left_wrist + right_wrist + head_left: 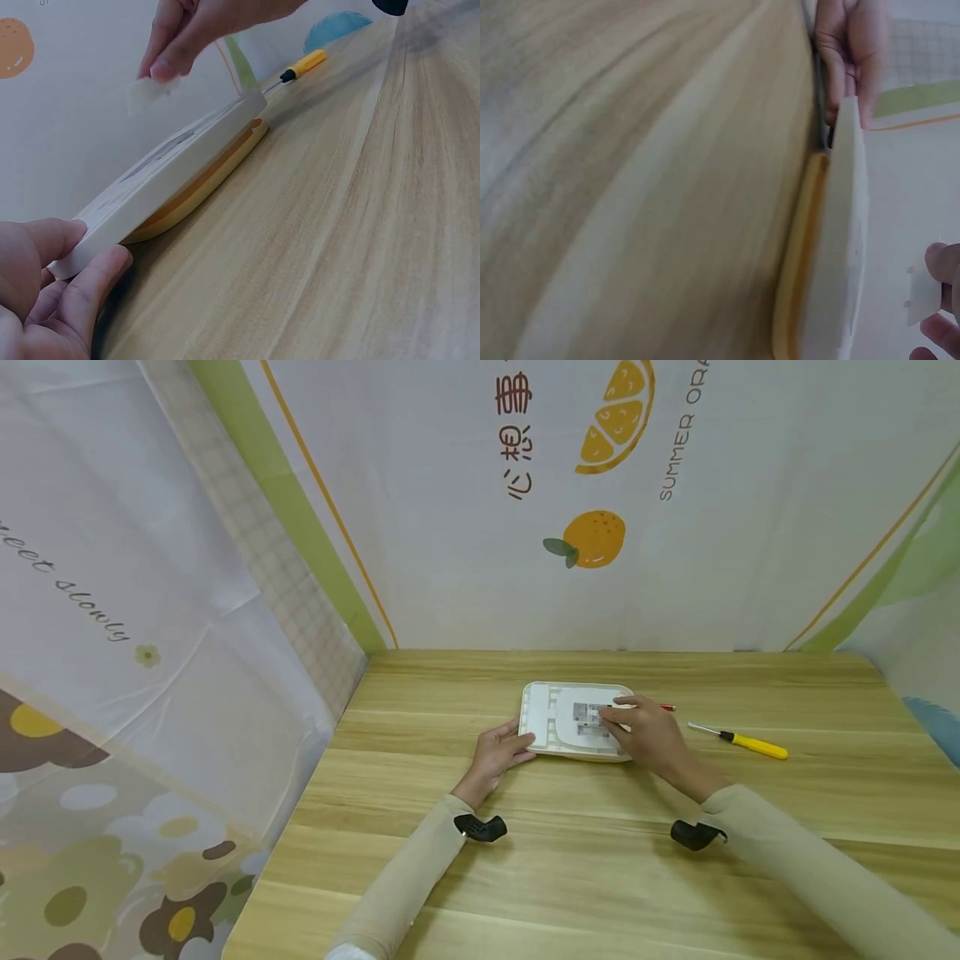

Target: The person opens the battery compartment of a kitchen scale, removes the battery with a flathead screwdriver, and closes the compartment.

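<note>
A flat white plastic device (pixel 538 717) with rounded corners lies with a recessed compartment (pixel 588 717) facing up in its middle. Beneath its rim shows a yellow-orange part (pixel 199 196), which sits on the table. My left hand (pixel 498 753) grips the device's left edge, thumb on top and fingers below. Above the device, my right hand (pixel 647 732) pinches a small white cover (pixel 924 294) with little tabs along one edge. In the left wrist view this cover (pixel 147 96) hangs apart from the device, over its far half.
To the right lies a screwdriver (pixel 757 746) with a yellow handle, its metal tip toward the device. A thin red item (pixel 667 707) sticks out from behind my right hand. A printed cloth (pixel 480 568) hangs behind the wooden table (pixel 585 860).
</note>
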Available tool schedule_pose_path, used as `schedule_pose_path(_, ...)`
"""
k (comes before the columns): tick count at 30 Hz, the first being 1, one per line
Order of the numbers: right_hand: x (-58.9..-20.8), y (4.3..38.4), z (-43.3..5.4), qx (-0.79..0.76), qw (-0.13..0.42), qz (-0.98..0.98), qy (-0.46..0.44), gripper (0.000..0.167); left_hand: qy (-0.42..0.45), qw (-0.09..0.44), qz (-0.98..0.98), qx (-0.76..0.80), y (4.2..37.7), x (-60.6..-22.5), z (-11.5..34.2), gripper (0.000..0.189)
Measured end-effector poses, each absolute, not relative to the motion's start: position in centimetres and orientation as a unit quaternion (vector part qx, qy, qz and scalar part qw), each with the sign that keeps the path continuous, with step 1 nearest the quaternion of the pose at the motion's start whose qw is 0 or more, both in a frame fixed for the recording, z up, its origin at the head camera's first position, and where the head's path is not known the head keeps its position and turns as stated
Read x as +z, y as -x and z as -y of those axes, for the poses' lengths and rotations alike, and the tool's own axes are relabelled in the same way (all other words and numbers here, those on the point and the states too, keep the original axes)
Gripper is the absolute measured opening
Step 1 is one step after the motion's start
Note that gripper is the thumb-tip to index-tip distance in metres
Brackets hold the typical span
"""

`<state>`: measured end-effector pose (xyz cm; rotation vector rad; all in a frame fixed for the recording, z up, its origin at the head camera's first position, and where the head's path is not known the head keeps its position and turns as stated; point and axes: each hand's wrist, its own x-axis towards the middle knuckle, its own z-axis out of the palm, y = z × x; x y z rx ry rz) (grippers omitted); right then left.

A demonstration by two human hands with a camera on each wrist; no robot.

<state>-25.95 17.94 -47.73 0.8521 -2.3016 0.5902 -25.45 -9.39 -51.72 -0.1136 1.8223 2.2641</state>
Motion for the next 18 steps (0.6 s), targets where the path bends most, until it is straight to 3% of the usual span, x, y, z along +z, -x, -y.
schedule_pose_path(18,-51.1,26.2,-16.9,0.231,0.266,0.878,-0.325,0.018,0.036,0.110,-0.621,0.775,25.2,-51.6,9.4,0.054)
